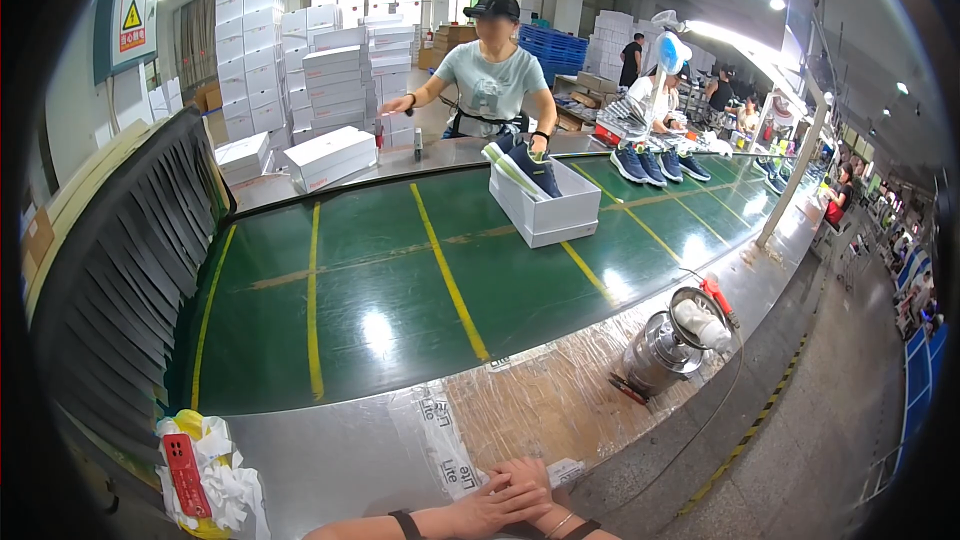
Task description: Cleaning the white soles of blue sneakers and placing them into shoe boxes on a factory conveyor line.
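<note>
Left hand (488,507) overlaps right hand (526,473), nothing visibly held; white box (564,221), lengthwise roughly near-to-far, sits far off, right hand nearer.

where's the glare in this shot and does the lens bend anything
Head view: white glare spots on the green belt, overhead lamp very bright; head view: metal bench curves near the dark rim, left hand looks fairly clear.
</note>
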`<move>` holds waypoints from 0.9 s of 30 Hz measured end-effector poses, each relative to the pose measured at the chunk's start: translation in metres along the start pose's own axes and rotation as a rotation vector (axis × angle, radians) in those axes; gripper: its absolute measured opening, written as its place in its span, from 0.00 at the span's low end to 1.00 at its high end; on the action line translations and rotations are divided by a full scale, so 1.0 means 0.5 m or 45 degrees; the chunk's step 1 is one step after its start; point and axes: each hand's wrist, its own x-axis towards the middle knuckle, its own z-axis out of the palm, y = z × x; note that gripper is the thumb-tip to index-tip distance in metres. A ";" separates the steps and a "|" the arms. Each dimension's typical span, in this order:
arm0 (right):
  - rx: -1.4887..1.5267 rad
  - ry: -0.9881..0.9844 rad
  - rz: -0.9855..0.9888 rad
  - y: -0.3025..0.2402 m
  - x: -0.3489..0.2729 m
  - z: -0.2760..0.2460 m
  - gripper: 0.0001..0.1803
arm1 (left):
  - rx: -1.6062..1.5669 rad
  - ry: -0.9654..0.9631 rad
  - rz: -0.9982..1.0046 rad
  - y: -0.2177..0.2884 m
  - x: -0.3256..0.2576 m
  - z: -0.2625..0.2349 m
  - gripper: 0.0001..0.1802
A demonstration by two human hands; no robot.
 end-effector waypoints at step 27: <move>-0.002 -0.222 0.110 -0.008 0.007 -0.015 0.09 | -0.022 -0.007 -0.012 0.003 0.002 0.003 0.31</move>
